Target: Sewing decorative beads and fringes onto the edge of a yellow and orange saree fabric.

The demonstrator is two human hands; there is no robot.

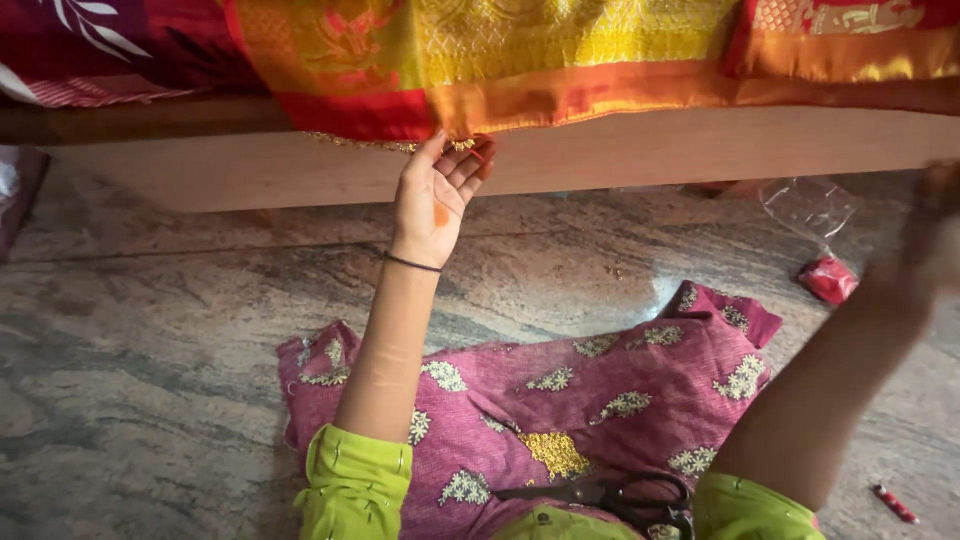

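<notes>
My left hand [437, 196] reaches up to the hanging edge of a yellow, orange and red cloth [520, 70] draped over a wooden ledge [640, 150]. Its fingertips pinch the gold-beaded hem of the cloth, palm turned toward me. A thin black band circles the wrist. My right hand [925, 262] is raised at the far right, blurred by motion; what it holds cannot be made out. On my lap lies a magenta cloth [600, 400] with pale flower prints, a small heap of gold beads [555, 452] and black-handled scissors [620, 497].
A clear plastic bag [808, 206] and a small red packet [828, 279] lie on the grey stone floor [150, 360] at the right. A small red item [893, 503] lies near the lower right corner. More patterned cloth sits at the upper left.
</notes>
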